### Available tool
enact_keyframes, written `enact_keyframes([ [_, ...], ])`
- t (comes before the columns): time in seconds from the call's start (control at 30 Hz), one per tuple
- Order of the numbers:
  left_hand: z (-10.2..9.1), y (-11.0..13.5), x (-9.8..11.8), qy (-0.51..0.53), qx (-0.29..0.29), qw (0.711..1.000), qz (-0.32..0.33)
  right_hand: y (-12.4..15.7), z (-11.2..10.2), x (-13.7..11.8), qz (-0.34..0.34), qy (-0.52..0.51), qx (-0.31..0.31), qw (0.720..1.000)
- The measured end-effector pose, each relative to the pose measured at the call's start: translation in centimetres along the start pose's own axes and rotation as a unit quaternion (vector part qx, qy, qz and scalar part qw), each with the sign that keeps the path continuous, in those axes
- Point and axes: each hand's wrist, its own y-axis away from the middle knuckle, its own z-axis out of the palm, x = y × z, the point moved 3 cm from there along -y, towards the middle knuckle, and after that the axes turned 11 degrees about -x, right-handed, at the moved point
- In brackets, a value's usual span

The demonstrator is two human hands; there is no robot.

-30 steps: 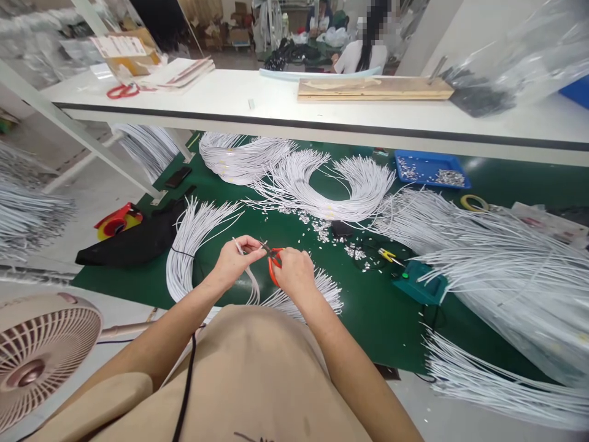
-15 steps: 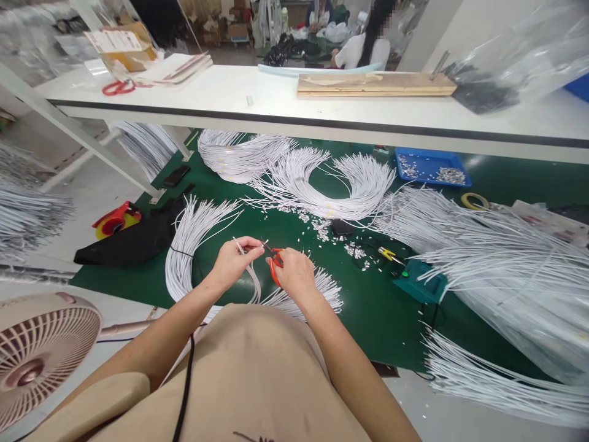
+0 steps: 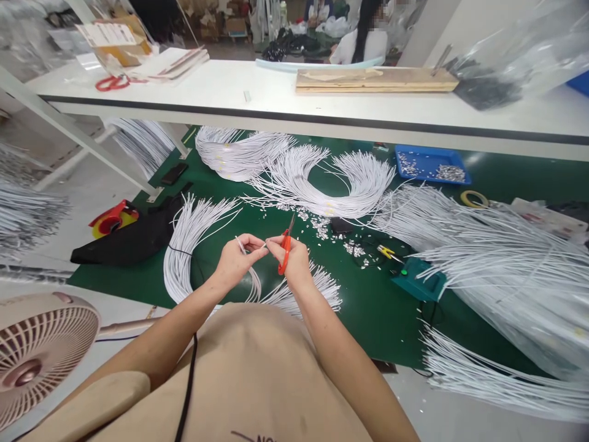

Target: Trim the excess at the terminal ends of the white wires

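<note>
My left hand is closed on a white cable, whose tip sticks out at the fingertips. My right hand holds red-handled scissors against the palm, blades pointing away from me. Its thumb and forefinger pinch at the cable's end, touching the left fingertips. Whatever lies between those fingertips is too small to make out. Left of my hands a tied bundle of white cables curves over the green table. More cable ends fan out under my right wrist.
Beyond my hands lie small silvery pieces and coiled cable bundles. A blue tray with small parts stands at the back right, near a green device. A white shelf crosses above; a fan is at left.
The scissors have swung away from the cable's end and now point forward in my right palm. My right thumb and forefinger have moved left to meet the left fingertips.
</note>
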Motion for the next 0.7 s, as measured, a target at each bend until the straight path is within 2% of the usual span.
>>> enact_keyframes([
  [0.23,0.4,0.1,0.1,-0.011,0.019,1.0,-0.001,-0.1,0.2,1.4,0.038,-0.111,0.009,0.993],
  [0.4,0.7,0.4,0.5,-0.034,0.047,0.998,0.006,-0.2,0.9,2.9,0.075,-0.242,0.031,0.967],
  [0.53,0.6,0.4,0.3,-0.016,0.032,0.999,-0.007,-0.2,1.1,2.9,0.062,-0.215,0.052,0.973],
  [0.7,0.7,0.3,-0.1,0.103,-0.031,0.994,-0.031,-0.5,0.6,2.4,0.042,-0.129,0.059,0.989],
])
